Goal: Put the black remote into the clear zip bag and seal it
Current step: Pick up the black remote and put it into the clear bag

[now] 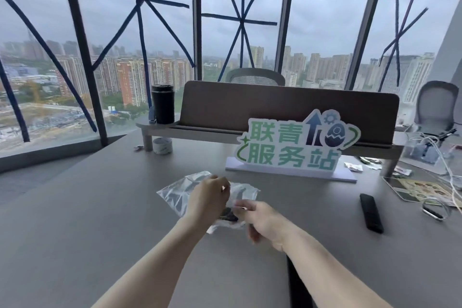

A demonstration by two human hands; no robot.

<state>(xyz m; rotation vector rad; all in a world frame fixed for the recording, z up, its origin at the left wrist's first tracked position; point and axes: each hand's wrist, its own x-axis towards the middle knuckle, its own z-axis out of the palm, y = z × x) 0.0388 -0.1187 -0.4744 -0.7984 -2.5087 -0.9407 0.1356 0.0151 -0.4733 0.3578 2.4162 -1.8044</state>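
Observation:
A crumpled clear zip bag (175, 195) lies on the grey table (100, 207) in the middle of the head view. My left hand (208, 195) pinches the bag's upper part from above. My right hand (262, 222) grips the bag's near right edge, its fingers blurred. Between the two hands a small dark shape (228, 215) shows at the bag; what it is cannot be told. The black remote (371, 212) lies flat on the table well to the right of my hands, apart from the bag and untouched.
A white sign with green characters (295, 147) stands behind the bag. A black tumbler (163, 104) sits on the desk shelf (200, 132), with a tape roll (162, 145) beneath it. A smartwatch (433, 212), a sticker sheet (420, 190), wrappers and white cables lie at the right.

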